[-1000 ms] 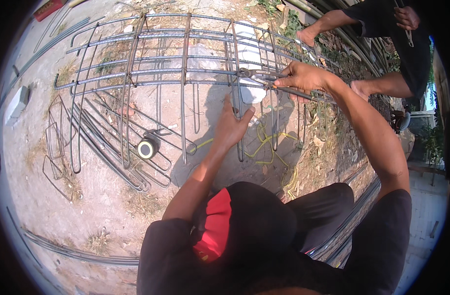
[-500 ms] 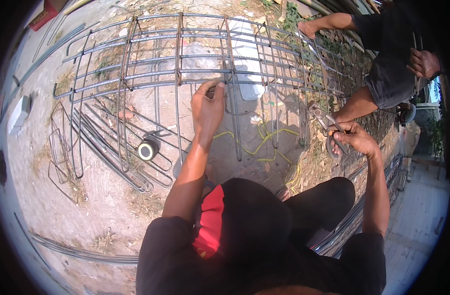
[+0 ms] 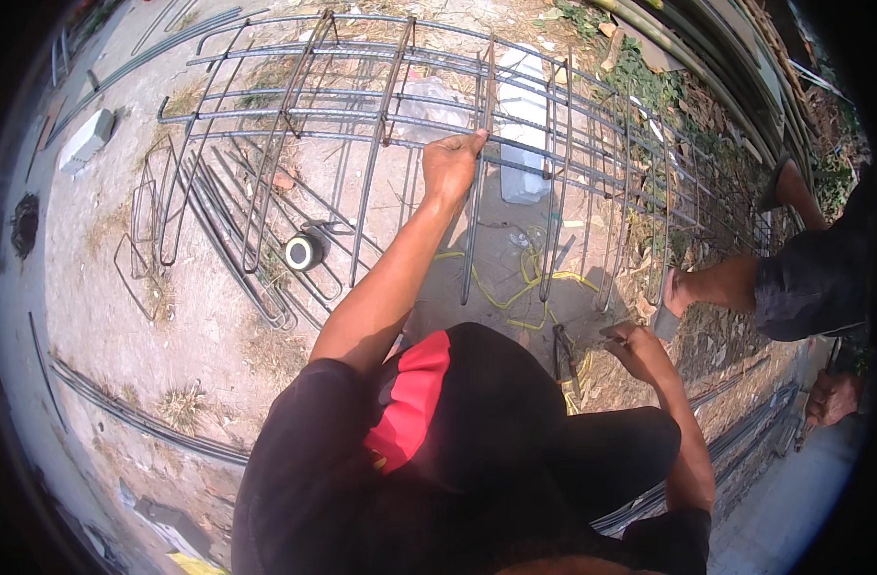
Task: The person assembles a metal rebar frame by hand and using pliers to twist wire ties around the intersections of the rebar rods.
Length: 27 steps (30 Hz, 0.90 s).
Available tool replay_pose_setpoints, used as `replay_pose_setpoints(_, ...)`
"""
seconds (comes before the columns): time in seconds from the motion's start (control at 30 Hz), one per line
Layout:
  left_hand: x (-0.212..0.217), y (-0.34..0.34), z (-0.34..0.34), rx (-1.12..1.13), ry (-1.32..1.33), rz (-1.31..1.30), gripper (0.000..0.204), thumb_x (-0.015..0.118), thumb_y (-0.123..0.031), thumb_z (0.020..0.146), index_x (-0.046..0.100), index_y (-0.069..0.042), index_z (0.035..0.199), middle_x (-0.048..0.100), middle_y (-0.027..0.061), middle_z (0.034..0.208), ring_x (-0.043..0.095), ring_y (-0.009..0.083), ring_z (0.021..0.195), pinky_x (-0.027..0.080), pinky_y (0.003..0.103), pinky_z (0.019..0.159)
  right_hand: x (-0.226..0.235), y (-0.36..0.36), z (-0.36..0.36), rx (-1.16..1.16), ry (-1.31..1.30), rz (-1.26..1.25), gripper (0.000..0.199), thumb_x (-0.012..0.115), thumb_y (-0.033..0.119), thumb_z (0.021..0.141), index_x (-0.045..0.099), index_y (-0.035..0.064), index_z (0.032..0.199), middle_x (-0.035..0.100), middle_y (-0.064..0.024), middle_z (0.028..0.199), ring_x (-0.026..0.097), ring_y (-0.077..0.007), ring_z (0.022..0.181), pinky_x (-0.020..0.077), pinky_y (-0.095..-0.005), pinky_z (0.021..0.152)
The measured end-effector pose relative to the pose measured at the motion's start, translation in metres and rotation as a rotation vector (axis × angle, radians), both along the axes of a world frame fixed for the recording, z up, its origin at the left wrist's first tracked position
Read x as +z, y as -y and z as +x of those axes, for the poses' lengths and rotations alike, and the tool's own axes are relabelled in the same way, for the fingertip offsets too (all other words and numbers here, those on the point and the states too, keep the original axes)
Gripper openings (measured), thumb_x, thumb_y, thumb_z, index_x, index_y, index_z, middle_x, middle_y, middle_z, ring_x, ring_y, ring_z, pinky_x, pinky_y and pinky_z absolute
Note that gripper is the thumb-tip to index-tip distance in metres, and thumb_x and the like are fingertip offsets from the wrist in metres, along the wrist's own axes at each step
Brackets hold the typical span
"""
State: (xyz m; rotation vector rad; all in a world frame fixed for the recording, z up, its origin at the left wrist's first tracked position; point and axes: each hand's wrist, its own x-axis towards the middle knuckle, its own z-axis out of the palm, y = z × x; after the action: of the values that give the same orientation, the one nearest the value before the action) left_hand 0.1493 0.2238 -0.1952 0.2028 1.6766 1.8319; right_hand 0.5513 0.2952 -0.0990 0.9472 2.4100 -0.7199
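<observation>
A long cage of steel rebar with bent stirrups stretches across the view in front of me. My left hand reaches up to it. Its thumb and fingers are closed on a rebar stirrup where that crosses a long bar. Lower right, my right hand is held low with loosely bent fingers, and I see nothing in it. A pair of pliers is left of that hand, beside my leg, apart from its fingers. Yellow cord lies in loops on the ground between my hands.
A round tape measure lies by loose bent bars. White blocks lie under the cage and at far left. A co-worker's leg and hand are at right. Bamboo poles lie behind.
The pliers have left my right hand, which moved down and left. My left hand shifted along the cage to a stirrup. The view has turned, and the co-worker appears lower at right.
</observation>
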Motion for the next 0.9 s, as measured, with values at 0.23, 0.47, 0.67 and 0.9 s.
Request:
replay_pose_setpoints(0.23,0.006,0.002,-0.009,-0.067,0.115,0.042,0.031,0.077,-0.029,0.092,0.076,0.002,0.092,0.068,0.0035,0.075,0.051,0.0092,0.061,0.039,0.027,0.056,0.087,-0.016,-0.266,1.061,-0.563,0.723,0.037,0.056,0.008,0.09,0.067,0.0093,0.125,0.069,-0.0071,0.123,0.061,-0.0257,0.125,0.041,-0.0419,0.117)
replay_pose_setpoints(0.47,-0.028,-0.006,-0.009,-0.093,0.211,0.215,0.031,0.076,-0.026,0.092,0.076,0.005,0.097,0.07,0.005,0.076,0.057,0.0103,0.064,0.044,0.028,0.059,0.06,-0.081,-0.356,1.156,0.11,0.902,0.019,0.055,0.014,0.094,0.07,0.0063,0.102,0.075,-0.0111,0.099,0.073,-0.0232,0.094,0.0465,-0.0435,0.104)
replay_pose_setpoints(0.67,-0.032,-0.01,-0.002,-0.022,0.135,0.149,0.031,0.078,-0.025,0.089,0.078,0.006,0.091,0.074,0.0111,0.074,0.06,0.0123,0.065,0.046,0.034,0.059,0.089,-0.018,-0.358,1.04,0.187,0.43,0.019,0.057,0.017,0.092,0.068,0.0029,0.096,0.069,-0.0159,0.08,0.069,-0.0343,0.079,0.0553,-0.0456,0.077)
replay_pose_setpoints(0.9,-0.028,-0.015,0.004,0.016,0.102,0.181,0.032,0.077,-0.025,0.089,0.076,0.006,0.087,0.068,0.0122,0.064,0.053,0.0127,0.058,0.044,0.038,0.057,0.047,-0.073,-0.369,0.812,0.346,0.784,0.018,0.059,0.012,0.09,0.073,0.0024,0.086,0.07,-0.021,0.081,0.071,-0.0386,0.084,0.0572,-0.0448,0.071)
